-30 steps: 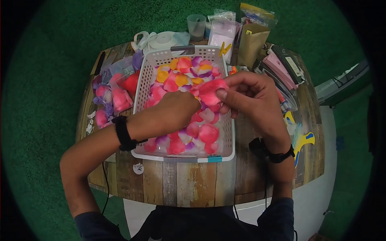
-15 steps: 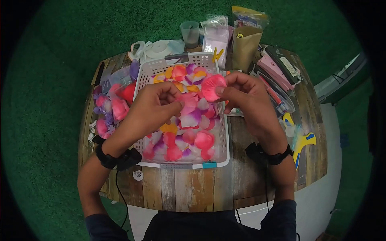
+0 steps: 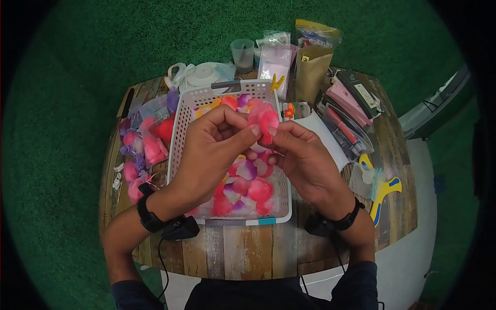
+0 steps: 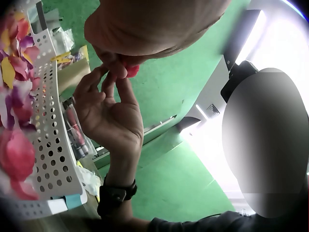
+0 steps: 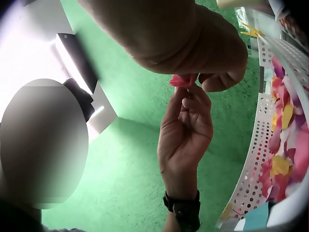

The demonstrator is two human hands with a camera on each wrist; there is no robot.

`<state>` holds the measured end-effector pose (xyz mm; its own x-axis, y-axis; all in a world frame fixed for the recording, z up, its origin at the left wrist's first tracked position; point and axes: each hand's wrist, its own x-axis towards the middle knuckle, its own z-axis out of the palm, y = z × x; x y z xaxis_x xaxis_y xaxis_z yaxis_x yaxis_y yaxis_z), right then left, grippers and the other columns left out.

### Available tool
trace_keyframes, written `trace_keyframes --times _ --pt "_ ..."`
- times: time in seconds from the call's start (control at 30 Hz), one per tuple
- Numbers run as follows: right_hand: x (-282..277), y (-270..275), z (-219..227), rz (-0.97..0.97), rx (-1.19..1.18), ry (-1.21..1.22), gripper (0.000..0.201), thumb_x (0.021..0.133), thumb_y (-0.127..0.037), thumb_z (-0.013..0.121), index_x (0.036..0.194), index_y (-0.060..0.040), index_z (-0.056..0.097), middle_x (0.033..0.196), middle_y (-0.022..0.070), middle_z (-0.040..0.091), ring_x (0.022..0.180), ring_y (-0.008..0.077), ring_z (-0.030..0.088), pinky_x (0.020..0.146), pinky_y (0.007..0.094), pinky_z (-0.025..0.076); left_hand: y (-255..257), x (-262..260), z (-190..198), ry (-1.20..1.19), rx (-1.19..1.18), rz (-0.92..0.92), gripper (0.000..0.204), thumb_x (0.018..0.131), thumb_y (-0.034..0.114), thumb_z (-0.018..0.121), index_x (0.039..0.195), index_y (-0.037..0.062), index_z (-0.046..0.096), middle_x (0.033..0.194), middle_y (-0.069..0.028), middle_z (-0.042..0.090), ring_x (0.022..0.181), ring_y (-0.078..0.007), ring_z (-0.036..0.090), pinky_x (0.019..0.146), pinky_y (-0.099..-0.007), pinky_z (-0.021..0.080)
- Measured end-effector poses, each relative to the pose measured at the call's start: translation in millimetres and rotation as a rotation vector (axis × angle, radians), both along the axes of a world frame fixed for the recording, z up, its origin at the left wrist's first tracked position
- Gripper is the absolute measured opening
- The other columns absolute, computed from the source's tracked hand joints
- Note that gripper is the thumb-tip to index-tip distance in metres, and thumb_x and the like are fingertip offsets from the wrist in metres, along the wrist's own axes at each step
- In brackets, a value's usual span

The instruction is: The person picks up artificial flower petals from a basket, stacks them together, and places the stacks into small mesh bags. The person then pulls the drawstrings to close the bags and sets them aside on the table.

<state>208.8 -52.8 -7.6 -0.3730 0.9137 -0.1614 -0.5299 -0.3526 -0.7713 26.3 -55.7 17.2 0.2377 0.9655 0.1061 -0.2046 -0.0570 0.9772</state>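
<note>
Both hands meet above the white perforated basket (image 3: 179, 129), which holds many pink, purple, white and orange fabric petals (image 3: 260, 190). Between the hands are several pink petals (image 3: 264, 120), held upright with their lower edges together. My left hand (image 3: 213, 147) pinches them from one side with thumb and fingers. From the other side my right hand (image 3: 306, 161) pinches the same bunch, its thumb right beside the left thumb. In the right wrist view a bit of pink petal (image 5: 180, 80) shows at the fingertips; the rest is hidden behind a hand.
A yellow clip (image 3: 277, 83) sits on the basket's back rim. Bags of petals (image 3: 153, 147) lie to the left. Behind stand a plastic cup (image 3: 242, 56) and a brown paper pouch (image 3: 313, 74). On the right are a pink box (image 3: 347, 99) and a yellow-and-blue handled tool (image 3: 383, 196).
My left hand has come up out of the basket with pink petals and moved right to my right hand. The petals of both hands are now brought together in one bunch.
</note>
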Motion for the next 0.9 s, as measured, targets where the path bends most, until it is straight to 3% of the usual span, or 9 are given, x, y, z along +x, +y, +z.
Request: trace_keyframes --times 0.17,0.53,0.6,0.63,0.7,0.73,0.8,0.9 --pt "4 4 -2 -0.107 0.054 0.01 0.01 0.091 -0.015 0.069 0.097 -0.0073 0.067 0.094 0.0017 0.069 0.084 0.0097 0.063 0.066 0.0255 0.048 4 1 -6 0.08 0.056 -0.025 0.011 0.091 0.007 0.067 0.093 0.0014 0.058 0.087 -0.0045 0.066 0.074 -0.0076 0.061 0.066 -0.0234 0.052" --pt "8 12 -9 -0.146 0.074 -0.046 0.011 0.09 -0.012 0.069 0.097 -0.0046 0.066 0.09 0.0058 0.07 0.081 0.0118 0.067 0.064 0.024 0.051 10 -11 0 0.201 -0.023 -0.118 0.013 0.093 0.01 0.065 0.099 0.0016 0.058 0.087 -0.0029 0.066 0.076 -0.0058 0.062 0.064 -0.0215 0.051" --pt "9 12 -8 -0.172 0.094 -0.067 0.011 0.09 -0.012 0.069 0.097 -0.0039 0.066 0.09 0.0067 0.07 0.081 0.0123 0.067 0.064 0.0241 0.051 17 -20 -4 0.438 -0.109 -0.207 0.013 0.09 0.011 0.067 0.094 0.0006 0.06 0.084 -0.0054 0.067 0.073 -0.0103 0.064 0.063 -0.0248 0.051" --pt "9 12 -4 -0.19 0.106 -0.075 0.011 0.09 -0.012 0.069 0.096 -0.0032 0.066 0.09 0.0073 0.071 0.08 0.0126 0.068 0.063 0.0241 0.051 21 -25 -8 0.438 -0.108 -0.205 0.013 0.09 0.011 0.067 0.094 0.0006 0.06 0.084 -0.0054 0.067 0.073 -0.0103 0.064 0.063 -0.0248 0.051" --pt "8 12 0 -0.202 0.119 -0.08 0.011 0.089 -0.011 0.069 0.096 -0.0025 0.066 0.089 0.0079 0.071 0.079 0.0129 0.068 0.063 0.0241 0.052 28 -36 -24 1.063 0.047 -0.314 0.013 0.086 0.012 0.067 0.091 0.0 0.064 0.077 -0.0083 0.068 0.073 -0.0148 0.067 0.062 -0.0301 0.052" --pt "7 11 1 -0.215 0.141 -0.084 0.011 0.089 -0.011 0.069 0.096 -0.0022 0.066 0.088 0.0081 0.071 0.077 0.0131 0.069 0.063 0.0241 0.052 29 -38 -31 1.063 0.044 -0.308 0.013 0.086 0.012 0.067 0.091 0.0 0.064 0.077 -0.0083 0.068 0.073 -0.0148 0.067 0.062 -0.0301 0.052" --pt "7 11 1 -0.223 0.164 -0.091 0.011 0.089 -0.01 0.07 0.096 -0.0018 0.066 0.087 0.0083 0.071 0.076 0.0133 0.069 0.062 0.024 0.053 30 -38 -42 1.385 0.175 -0.317 0.019 0.078 0.016 0.071 0.086 -0.0002 0.067 0.075 -0.013 0.068 0.071 -0.0243 0.068 0.064 -0.0368 0.052" --pt "8 10 1 -0.218 0.207 -0.137 0.011 0.087 -0.008 0.071 0.094 -0.0012 0.067 0.087 0.0081 0.071 0.074 0.0126 0.069 0.061 0.0237 0.054 29 -32 -51 1.5 0.22 -0.299 0.022 0.074 0.02 0.072 0.085 0.0009 0.068 0.077 -0.0156 0.068 0.072 -0.0312 0.067 0.066 -0.0394 0.052"
